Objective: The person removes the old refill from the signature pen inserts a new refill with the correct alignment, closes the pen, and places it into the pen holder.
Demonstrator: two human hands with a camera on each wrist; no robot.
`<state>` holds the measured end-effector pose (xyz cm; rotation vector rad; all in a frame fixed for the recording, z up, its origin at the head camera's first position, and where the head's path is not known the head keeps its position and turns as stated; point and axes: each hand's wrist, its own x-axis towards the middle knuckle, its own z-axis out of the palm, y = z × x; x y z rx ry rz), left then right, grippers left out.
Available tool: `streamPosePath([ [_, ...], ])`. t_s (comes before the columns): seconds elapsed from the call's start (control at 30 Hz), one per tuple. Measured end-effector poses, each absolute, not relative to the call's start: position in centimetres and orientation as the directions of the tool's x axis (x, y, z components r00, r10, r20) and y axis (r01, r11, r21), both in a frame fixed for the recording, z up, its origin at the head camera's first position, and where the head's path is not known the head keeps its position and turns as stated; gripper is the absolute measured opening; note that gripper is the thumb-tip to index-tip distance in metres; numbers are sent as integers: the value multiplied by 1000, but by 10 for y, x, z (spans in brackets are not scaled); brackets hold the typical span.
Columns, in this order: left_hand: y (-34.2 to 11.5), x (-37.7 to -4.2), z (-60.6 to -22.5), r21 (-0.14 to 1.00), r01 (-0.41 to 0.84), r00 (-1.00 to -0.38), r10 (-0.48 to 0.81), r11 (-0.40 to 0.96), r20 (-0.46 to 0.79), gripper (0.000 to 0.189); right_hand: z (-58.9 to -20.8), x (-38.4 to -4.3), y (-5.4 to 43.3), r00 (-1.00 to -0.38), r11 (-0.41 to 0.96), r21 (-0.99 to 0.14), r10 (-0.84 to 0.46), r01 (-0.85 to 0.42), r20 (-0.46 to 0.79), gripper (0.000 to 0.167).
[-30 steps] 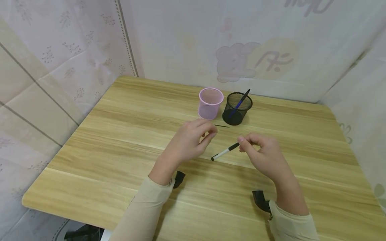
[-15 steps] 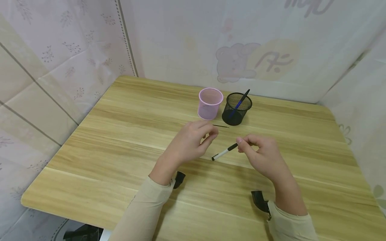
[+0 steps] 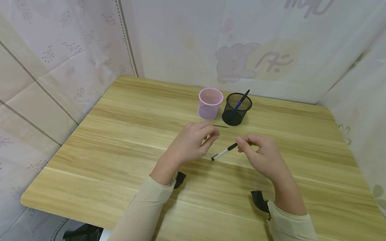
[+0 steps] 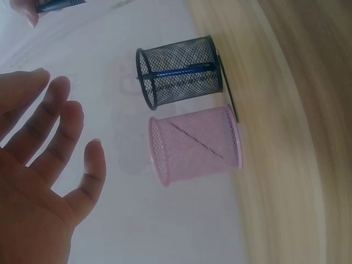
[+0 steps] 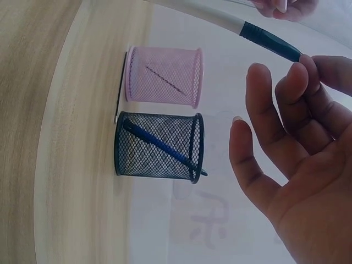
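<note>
In the head view my right hand (image 3: 262,152) pinches a white pen (image 3: 222,153) by its black grip end between thumb and index finger. The pen slants down to the left, its clip end lowest. My left hand (image 3: 193,142) is left of the pen, thumb and index tips together. I cannot tell whether those tips hold something small. The left wrist view shows its other fingers (image 4: 93,165) loosely bent. Behind the hands stand a pink mesh pen cup (image 3: 210,103) and a black mesh pen cup (image 3: 232,117). A blue pen (image 3: 239,103) leans inside the black one.
A thin dark rod (image 3: 221,126) lies on the wooden table (image 3: 99,150) just in front of the cups. Through the pink mesh shows a thin dark stick (image 5: 165,80). Patterned cloth (image 3: 169,43) hangs behind the table and at both sides.
Almost nothing differs. The right hand with the pen has shifted very slightly left, and the left hand a touch to the right. Cups and rod stay put.
</note>
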<state>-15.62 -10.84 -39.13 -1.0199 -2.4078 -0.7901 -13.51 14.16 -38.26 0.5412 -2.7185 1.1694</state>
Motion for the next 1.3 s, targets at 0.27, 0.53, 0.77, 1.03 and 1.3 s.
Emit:
streamPosePath([
  [0.27,-107,-158,-392,347,733,-668,522,585,530,9,-382,-135,143,-931,616,-699,-265,-364,251,29],
  [0.53,-110,-159,-389,370,718,-684,498,590,532,9,-379,-136,151,-951,632,-711,-198,-308,236,29],
  [0.77,-112,-159,-389,378,717,-684,486,586,545,7,-378,-136,157,-957,639,-714,-156,-286,244,30],
  [1.03,-114,-159,-390,370,718,-678,472,589,564,5,-378,-137,160,-955,635,-717,-137,-288,262,28],
  [1.3,-115,-160,-391,377,710,-684,457,594,568,5,-380,-139,161,-941,571,-755,-113,-323,318,26],
])
